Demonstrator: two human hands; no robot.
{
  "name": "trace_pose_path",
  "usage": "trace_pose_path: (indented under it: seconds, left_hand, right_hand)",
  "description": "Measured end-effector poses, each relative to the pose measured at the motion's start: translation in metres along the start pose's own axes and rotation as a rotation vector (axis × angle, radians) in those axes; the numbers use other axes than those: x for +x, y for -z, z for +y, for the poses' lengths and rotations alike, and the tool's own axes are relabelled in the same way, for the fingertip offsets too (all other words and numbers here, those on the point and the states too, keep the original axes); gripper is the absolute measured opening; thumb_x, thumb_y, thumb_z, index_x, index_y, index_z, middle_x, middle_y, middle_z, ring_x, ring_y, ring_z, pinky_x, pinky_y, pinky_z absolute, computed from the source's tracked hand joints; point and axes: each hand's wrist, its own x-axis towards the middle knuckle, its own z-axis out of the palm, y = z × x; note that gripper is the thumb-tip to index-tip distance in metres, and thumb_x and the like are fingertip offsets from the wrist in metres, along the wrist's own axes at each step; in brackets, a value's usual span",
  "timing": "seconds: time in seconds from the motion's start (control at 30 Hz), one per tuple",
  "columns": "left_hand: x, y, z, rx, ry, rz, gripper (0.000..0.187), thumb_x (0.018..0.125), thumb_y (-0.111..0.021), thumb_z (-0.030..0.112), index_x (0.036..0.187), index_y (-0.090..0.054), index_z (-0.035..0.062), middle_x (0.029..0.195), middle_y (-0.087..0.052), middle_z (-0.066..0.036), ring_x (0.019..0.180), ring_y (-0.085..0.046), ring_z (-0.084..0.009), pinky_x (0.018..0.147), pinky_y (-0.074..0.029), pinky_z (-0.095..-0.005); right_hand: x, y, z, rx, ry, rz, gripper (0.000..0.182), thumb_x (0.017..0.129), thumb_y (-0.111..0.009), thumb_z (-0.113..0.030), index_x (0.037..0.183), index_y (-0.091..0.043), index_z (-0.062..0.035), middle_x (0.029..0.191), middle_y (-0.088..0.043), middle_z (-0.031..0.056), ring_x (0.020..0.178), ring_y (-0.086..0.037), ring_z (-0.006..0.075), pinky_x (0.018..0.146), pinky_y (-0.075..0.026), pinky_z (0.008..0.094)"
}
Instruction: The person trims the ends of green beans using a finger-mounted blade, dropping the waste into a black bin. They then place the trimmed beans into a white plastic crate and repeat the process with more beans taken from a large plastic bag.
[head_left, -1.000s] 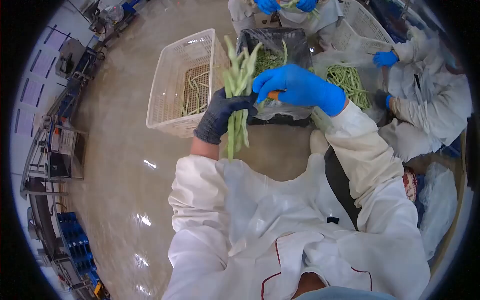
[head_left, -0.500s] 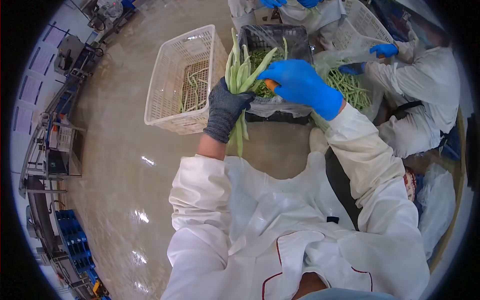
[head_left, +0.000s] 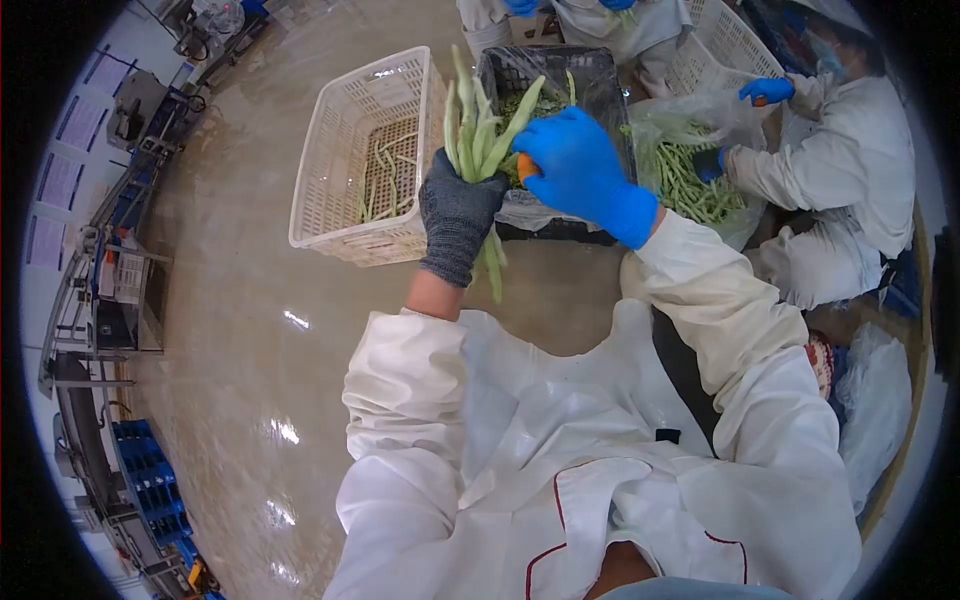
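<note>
Grip: with our left hand (head_left: 460, 215) we are clenching green beans (head_left: 484, 140), long axis running away from us; our right hand (head_left: 580, 168) is pinching an orange item (head_left: 526, 168) just rightward. Beyond, we are facing a black crate (head_left: 540, 60).

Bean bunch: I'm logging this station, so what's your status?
Left hand closed around bean bunch. Right hand gripping small orange item, close beside pods; contact unclear. Black crate beyond; no obstruction seen between hands.
</note>
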Motion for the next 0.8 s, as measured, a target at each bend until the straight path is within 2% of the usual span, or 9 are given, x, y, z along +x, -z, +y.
trace_pose_path:
  seconds: [0.03, 0.13, 0.17, 0.23, 0.37, 0.47, 0.57, 0.67, 0.8]
  left_hand:
    - [-0.002, 0.000, 0.006, -0.176, 0.035, -0.014, 0.042, 0.069, -0.075, 0.010, 0.105, -0.057, -0.0004, 0.088, -0.067, -0.016, 0.075, -0.067, -0.0262, 0.069, -0.054, -0.0363]
    - [-0.004, 0.002, 0.018, -0.641, 0.119, -0.055, 0.032, 0.075, -0.071, 0.004, 0.103, -0.058, -0.0020, 0.083, -0.066, -0.013, 0.065, -0.066, -0.0230, 0.058, -0.053, -0.0331]
    - [-0.003, 0.003, 0.018, -0.753, 0.134, -0.073, 0.029, 0.077, -0.069, 0.004, 0.103, -0.059, -0.0023, 0.082, -0.066, -0.013, 0.064, -0.065, -0.0222, 0.057, -0.053, -0.0323]
    - [0.000, 0.008, 0.028, -1.024, 0.248, -0.019, 0.030, 0.076, -0.069, -0.002, 0.104, -0.057, -0.0020, 0.075, -0.064, -0.012, 0.057, -0.063, -0.0219, 0.051, -0.051, -0.0304]
    - [0.018, 0.049, 0.010, -1.370, 0.106, -0.163, 0.033, 0.084, -0.062, 0.014, 0.114, -0.056, 0.0004, 0.100, -0.061, -0.010, 0.083, -0.062, -0.0220, 0.070, -0.053, -0.0370]
    - [0.023, 0.081, 0.007, -1.623, -0.007, -0.311, 0.039, 0.090, -0.056, 0.016, 0.125, -0.047, 0.0007, 0.103, -0.058, -0.008, 0.082, -0.057, -0.0184, 0.070, -0.051, -0.0329]
    - [0.013, 0.094, 0.019, -1.719, -0.098, -0.365, 0.054, 0.091, -0.055, 0.018, 0.137, -0.035, -0.0006, 0.104, -0.056, -0.007, 0.075, -0.051, -0.0140, 0.066, -0.047, -0.0288]
    - [0.006, 0.091, 0.027, -1.790, -0.087, -0.385, 0.061, 0.089, -0.057, 0.019, 0.141, -0.031, 0.0002, 0.105, -0.056, -0.006, 0.072, -0.050, -0.0123, 0.065, -0.046, -0.0276]
    - [0.005, 0.080, 0.028, -1.786, -0.035, -0.428, 0.064, 0.088, -0.057, 0.019, 0.143, -0.029, 0.0008, 0.105, -0.057, -0.005, 0.073, -0.050, -0.0125, 0.065, -0.046, -0.0285]
  right_hand:
    - [0.000, -0.002, -0.002, 0.049, -0.042, 0.094, 0.018, 0.076, -0.063, -0.010, 0.093, -0.066, -0.0041, 0.080, -0.064, 0.0086, 0.075, -0.062, 0.0239, 0.072, -0.046, 0.0381]
    - [0.009, -0.015, 0.005, 0.952, -0.512, 0.125, 0.017, 0.077, -0.063, -0.014, 0.088, -0.069, -0.0029, 0.077, -0.067, 0.0130, 0.068, -0.063, 0.0171, 0.066, -0.049, 0.0344]
    - [0.010, -0.017, 0.011, 1.076, -0.495, 0.083, 0.023, 0.079, -0.064, -0.015, 0.096, -0.069, -0.0006, 0.078, -0.069, 0.0144, 0.066, -0.061, 0.0121, 0.064, -0.050, 0.0308]
    - [0.005, -0.025, 0.019, 0.916, -0.475, -0.020, 0.021, 0.079, -0.063, -0.015, 0.094, -0.070, -0.0025, 0.079, -0.069, 0.0154, 0.066, -0.063, 0.0185, 0.065, -0.051, 0.0341]
    - [-0.012, -0.032, 0.043, 0.447, -0.457, -0.197, 0.018, 0.079, -0.061, -0.018, 0.089, -0.070, -0.0058, 0.081, -0.068, 0.0183, 0.073, -0.066, 0.0340, 0.068, -0.052, 0.0433]
    - [-0.029, -0.051, 0.087, 0.050, -0.477, -0.354, 0.018, 0.079, -0.060, -0.020, 0.088, -0.070, -0.0080, 0.082, -0.067, 0.0193, 0.081, -0.064, 0.0408, 0.073, -0.051, 0.0489]
    - [-0.034, -0.051, 0.109, -0.126, -0.536, -0.366, 0.027, 0.078, -0.061, -0.017, 0.102, -0.068, -0.0098, 0.094, -0.067, 0.0183, 0.085, -0.065, 0.0393, 0.075, -0.052, 0.0495]
    - [-0.014, -0.043, 0.096, -0.057, -0.608, -0.281, 0.048, 0.077, -0.061, -0.009, 0.125, -0.059, -0.0148, 0.120, -0.060, 0.0175, 0.100, -0.061, 0.0355, 0.087, -0.050, 0.0421]
    - [0.011, -0.033, 0.054, 0.647, -0.243, -0.173, 0.061, 0.080, -0.067, -0.011, 0.138, -0.047, -0.0146, 0.132, -0.055, 0.0130, 0.114, -0.056, 0.0221, 0.095, -0.046, 0.0350]
